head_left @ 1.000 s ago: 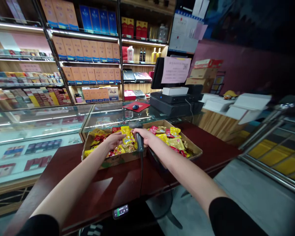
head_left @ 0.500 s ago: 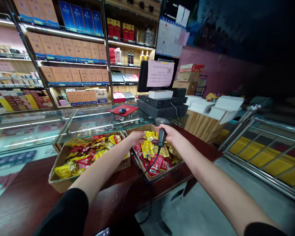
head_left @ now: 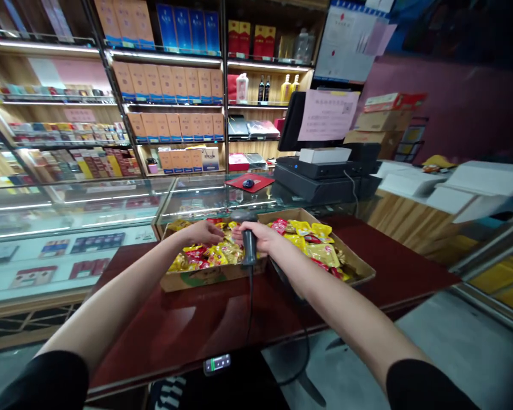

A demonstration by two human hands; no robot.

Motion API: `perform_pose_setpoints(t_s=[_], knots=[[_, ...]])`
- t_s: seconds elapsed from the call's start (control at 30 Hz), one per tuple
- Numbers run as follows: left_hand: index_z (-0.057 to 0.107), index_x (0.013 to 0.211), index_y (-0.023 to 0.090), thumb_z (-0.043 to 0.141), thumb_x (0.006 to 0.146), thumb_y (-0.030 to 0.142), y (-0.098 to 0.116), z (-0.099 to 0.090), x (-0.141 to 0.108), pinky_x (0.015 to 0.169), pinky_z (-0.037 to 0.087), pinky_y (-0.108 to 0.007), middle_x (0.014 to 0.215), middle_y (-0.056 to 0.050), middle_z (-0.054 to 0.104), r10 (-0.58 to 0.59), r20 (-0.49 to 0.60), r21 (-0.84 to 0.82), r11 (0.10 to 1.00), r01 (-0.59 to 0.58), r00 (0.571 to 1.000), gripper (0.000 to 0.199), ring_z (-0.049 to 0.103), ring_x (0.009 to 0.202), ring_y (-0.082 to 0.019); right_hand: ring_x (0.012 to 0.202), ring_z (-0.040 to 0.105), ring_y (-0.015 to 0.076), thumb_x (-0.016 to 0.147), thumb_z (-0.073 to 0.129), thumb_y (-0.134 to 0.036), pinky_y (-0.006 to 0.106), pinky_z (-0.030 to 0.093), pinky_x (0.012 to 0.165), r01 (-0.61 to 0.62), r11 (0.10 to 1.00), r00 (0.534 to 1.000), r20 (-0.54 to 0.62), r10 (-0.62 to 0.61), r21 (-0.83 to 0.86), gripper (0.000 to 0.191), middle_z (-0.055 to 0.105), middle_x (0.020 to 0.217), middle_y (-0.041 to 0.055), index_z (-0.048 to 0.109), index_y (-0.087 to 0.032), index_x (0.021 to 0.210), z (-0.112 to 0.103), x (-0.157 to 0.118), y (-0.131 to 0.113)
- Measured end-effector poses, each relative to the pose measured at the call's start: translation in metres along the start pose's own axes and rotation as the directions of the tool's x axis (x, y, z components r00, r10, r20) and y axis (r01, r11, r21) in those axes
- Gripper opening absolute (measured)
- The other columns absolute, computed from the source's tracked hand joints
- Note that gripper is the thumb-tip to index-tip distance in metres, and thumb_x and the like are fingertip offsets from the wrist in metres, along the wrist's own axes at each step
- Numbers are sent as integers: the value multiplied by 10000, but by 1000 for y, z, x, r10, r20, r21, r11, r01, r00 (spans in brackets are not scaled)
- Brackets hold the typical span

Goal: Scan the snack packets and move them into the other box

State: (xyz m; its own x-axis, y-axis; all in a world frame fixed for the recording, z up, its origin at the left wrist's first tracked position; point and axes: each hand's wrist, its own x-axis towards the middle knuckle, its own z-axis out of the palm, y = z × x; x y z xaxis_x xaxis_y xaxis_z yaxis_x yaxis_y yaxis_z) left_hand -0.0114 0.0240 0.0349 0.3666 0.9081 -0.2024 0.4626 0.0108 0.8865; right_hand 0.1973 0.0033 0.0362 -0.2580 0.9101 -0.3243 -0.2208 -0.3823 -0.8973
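My right hand [head_left: 260, 236] grips the dark handle of a corded barcode scanner [head_left: 248, 247], its head pointing away from me. The scanner is over the right end of the left cardboard box [head_left: 214, 277], which is filled with small red, yellow and gold snack packets [head_left: 200, 256]. Above the same packets hovers my left hand [head_left: 206, 232], fingers stretched and slightly bent, with no item visible in it. Close by on the right stands a second open cardboard box [head_left: 365, 274] with similar packets [head_left: 325, 253], partly behind my right forearm.
Both boxes sit on a dark red wooden counter [head_left: 175, 324]. Behind are a glass display case [head_left: 196, 196], a mouse [head_left: 248, 183] on a red mat, and a monitor [head_left: 291, 122] above a black cash drawer [head_left: 325, 185]. The scanner's cable [head_left: 251, 302] hangs over the counter's front edge.
The view has turned left. Both hands have gone from the right box to the left one, the scanner still in my right hand. My left hand has come off the right box's packets.
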Motion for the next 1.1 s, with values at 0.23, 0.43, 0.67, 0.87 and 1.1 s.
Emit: perform_pose_setpoints(t_s=[0.23, 0.43, 0.67, 0.87, 1.1], knots=[[717, 641, 215, 838, 387, 139, -49, -66, -42, 502, 401, -166, 602, 5, 673, -46, -58, 334, 940, 63, 997, 291, 583, 545, -128, 553, 586, 133, 714, 575, -97, 262, 516, 623, -244, 970, 961, 139, 240, 14, 41, 595, 559, 14, 579, -134, 696, 74, 16, 47], [701, 705, 174, 801, 515, 266, -52, -72, -50, 601, 399, -219, 703, -27, 679, -127, -39, 815, 570, 105, 991, 234, 593, 673, -171, 544, 580, 119, 701, 598, -99, 246, 510, 640, -276, 961, 942, 197, 272, -10, 38, 605, 581, 11, 579, -130, 713, 82, 19, 56], [721, 774, 171, 787, 563, 436, -39, -65, -33, 470, 358, -196, 616, 5, 633, -45, 18, 233, 972, 40, 999, 345, 520, 516, -106, 516, 561, 105, 668, 576, -87, 214, 476, 554, -215, 976, 956, 197, 219, -46, 129, 660, 645, 15, 631, -139, 772, 67, 2, 43], [706, 958, 169, 848, 520, 360, -40, -30, -10, 443, 387, -176, 649, -1, 656, -72, -164, -224, 974, 33, 984, 499, 544, 494, -95, 662, 627, 139, 638, 572, -64, 229, 496, 593, -114, 993, 984, 135, 118, -35, 186, 679, 725, 29, 637, -149, 790, 47, 1, 38], [691, 895, 137, 835, 599, 281, -53, 6, 8, 595, 526, -230, 795, -76, 708, -172, -163, -645, 763, 27, 971, 359, 639, 632, -131, 678, 650, 147, 667, 547, -77, 271, 533, 627, -143, 988, 989, 45, 141, 59, 130, 643, 714, 29, 602, -138, 768, 25, 1, 32]])
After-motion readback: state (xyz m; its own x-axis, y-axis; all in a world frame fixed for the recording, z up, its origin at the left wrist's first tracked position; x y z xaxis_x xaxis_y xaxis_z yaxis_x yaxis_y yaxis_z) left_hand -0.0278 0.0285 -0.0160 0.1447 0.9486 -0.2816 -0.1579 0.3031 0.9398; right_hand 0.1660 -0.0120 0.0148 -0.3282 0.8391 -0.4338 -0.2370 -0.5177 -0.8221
